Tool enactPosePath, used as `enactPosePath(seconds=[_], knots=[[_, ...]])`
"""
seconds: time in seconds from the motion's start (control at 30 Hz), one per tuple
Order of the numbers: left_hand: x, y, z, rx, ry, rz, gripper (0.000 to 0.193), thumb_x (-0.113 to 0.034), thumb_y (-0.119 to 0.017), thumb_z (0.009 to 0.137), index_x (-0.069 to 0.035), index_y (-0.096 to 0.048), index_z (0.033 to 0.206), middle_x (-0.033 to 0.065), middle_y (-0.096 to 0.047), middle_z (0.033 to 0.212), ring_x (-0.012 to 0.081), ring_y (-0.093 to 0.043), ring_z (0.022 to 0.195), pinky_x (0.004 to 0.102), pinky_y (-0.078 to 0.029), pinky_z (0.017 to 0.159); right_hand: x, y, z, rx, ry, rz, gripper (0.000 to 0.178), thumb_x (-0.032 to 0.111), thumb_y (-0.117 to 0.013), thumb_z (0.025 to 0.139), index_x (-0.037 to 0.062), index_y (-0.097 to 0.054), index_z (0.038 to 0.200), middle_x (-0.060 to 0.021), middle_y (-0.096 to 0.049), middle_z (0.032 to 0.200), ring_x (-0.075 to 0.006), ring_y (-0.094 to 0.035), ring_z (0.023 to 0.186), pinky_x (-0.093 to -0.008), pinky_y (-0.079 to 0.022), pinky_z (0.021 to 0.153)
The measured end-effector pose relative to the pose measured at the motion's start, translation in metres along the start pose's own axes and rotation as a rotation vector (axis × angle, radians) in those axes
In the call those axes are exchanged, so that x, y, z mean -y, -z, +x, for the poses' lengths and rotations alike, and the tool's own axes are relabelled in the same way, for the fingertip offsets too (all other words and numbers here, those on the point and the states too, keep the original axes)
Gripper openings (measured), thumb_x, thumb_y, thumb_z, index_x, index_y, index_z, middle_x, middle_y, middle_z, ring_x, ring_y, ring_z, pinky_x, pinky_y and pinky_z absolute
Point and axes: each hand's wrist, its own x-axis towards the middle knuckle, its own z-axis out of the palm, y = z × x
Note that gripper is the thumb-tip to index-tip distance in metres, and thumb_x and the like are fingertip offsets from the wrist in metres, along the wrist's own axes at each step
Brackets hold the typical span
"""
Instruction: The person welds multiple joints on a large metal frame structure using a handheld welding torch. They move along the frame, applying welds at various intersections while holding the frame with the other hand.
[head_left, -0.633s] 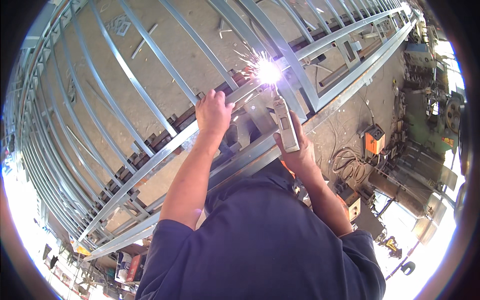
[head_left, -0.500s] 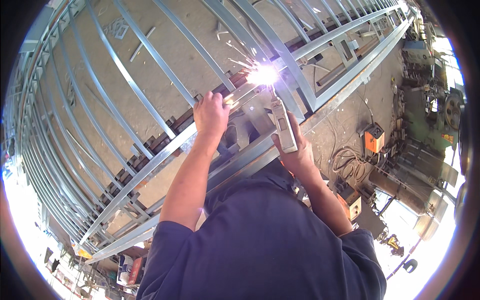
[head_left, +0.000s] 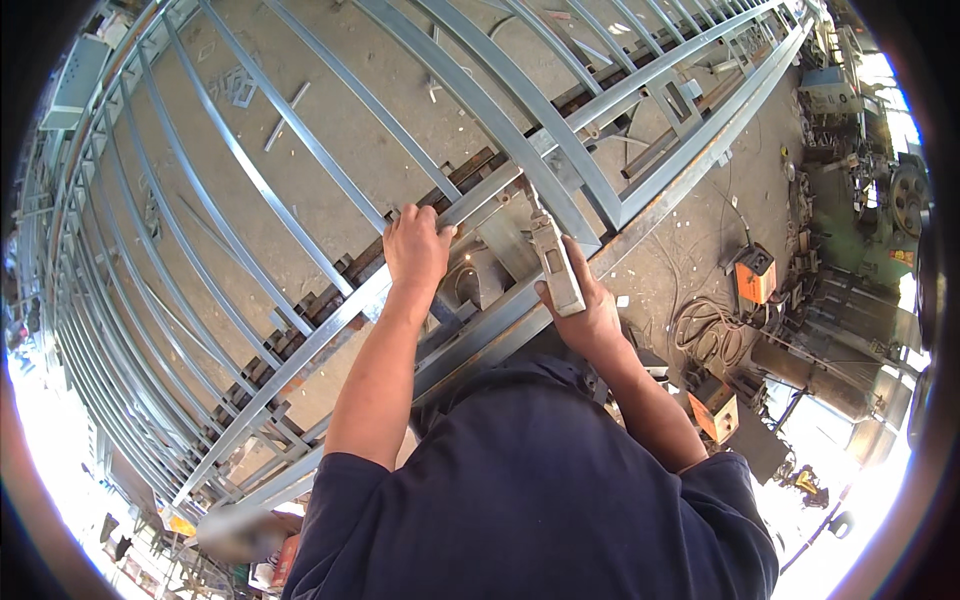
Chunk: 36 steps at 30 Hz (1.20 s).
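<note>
My left hand (head_left: 415,248) is closed over a square metal rail (head_left: 483,196), with the fingers curled across its far side. To its right, my right hand (head_left: 588,312) grips a pale, boxy welding electrode holder (head_left: 556,265). The holder's narrow front end points away from me and reaches the joint where the rail meets a wide steel tube (head_left: 470,95). No arc or sparks show there, and whether the tip touches the metal is too small to tell. Both pieces belong to a large frame with many parallel silvery bars (head_left: 320,130).
Right of the frame, an orange-and-black welding machine (head_left: 755,275) stands on the floor beside coiled cable (head_left: 705,325). Another orange box (head_left: 714,408) is nearer. Metal offcuts (head_left: 287,117) lie between the bars. A blurred shape (head_left: 240,532) shows at lower left.
The bright arc and its sparks have gone out. My right hand and the holder have shifted slightly down and left in the picture. My left hand keeps its grip on the rail.
</note>
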Motion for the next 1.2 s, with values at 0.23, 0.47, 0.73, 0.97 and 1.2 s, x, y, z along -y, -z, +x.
enactPosePath(seconds=[0.23, 0.47, 0.73, 0.97, 1.2], knots=[[0.004, -0.002, 0.001, -0.017, -0.001, 0.026, 0.029, -0.03, -0.084, 0.087, -0.007, -0.07, 0.098, 0.0111, -0.066, 0.107, 0.0337, -0.067, 0.106, 0.0477, -0.05, 0.097, 0.001, -0.001, 0.003, 0.035, -0.031, -0.028, 0.079, 0.031, -0.076, 0.095, 0.0237, -0.034, 0.162, -0.027, -0.068, 0.13, -0.0479, -0.067, 0.118, -0.0521, -0.056, 0.096], [0.0, -0.001, 0.001, -0.026, 0.006, 0.022, 0.033, -0.032, -0.086, 0.083, -0.007, -0.07, 0.098, 0.0117, -0.067, 0.106, 0.0347, -0.068, 0.104, 0.0488, -0.051, 0.092, 0.002, 0.0, 0.002, 0.014, -0.02, -0.06, 0.079, 0.033, -0.074, 0.095, 0.0221, -0.033, 0.162, -0.027, -0.07, 0.125, -0.0504, -0.068, 0.112, -0.055, -0.056, 0.094], [0.005, -0.007, 0.0, -0.078, -0.025, 0.032, 0.032, -0.031, -0.086, 0.084, -0.005, -0.072, 0.098, 0.0127, -0.067, 0.103, 0.0362, -0.068, 0.1, 0.0499, -0.054, 0.09, -0.009, -0.002, -0.005, -0.019, 0.008, -0.045, 0.082, 0.033, -0.078, 0.093, 0.0189, -0.037, 0.162, -0.0248, -0.071, 0.125, -0.0469, -0.069, 0.114, -0.0517, -0.057, 0.094], [0.007, -0.009, -0.001, -0.089, -0.032, 0.043, 0.029, -0.032, -0.085, 0.085, -0.008, -0.074, 0.097, 0.0119, -0.067, 0.105, 0.0353, -0.068, 0.102, 0.0492, -0.053, 0.091, -0.029, 0.022, -0.046, -0.062, 0.234, 0.123, 0.078, 0.029, -0.08, 0.091, 0.0132, -0.042, 0.157, -0.0259, -0.068, 0.131, -0.0475, -0.069, 0.114, -0.05, -0.059, 0.091], [-0.01, -0.012, -0.014, -0.257, -0.04, 0.087, 0.032, -0.032, -0.08, 0.09, -0.011, -0.073, 0.112, 0.0112, -0.067, 0.112, 0.0337, -0.066, 0.109, 0.0488, -0.051, 0.096, -0.065, 0.054, -0.063, -0.235, 0.242, 0.196, 0.082, 0.022, -0.083, 0.089, 0.0103, -0.042, 0.159, -0.0248, -0.067, 0.135, -0.0418, -0.066, 0.127, -0.0442, -0.056, 0.102]])
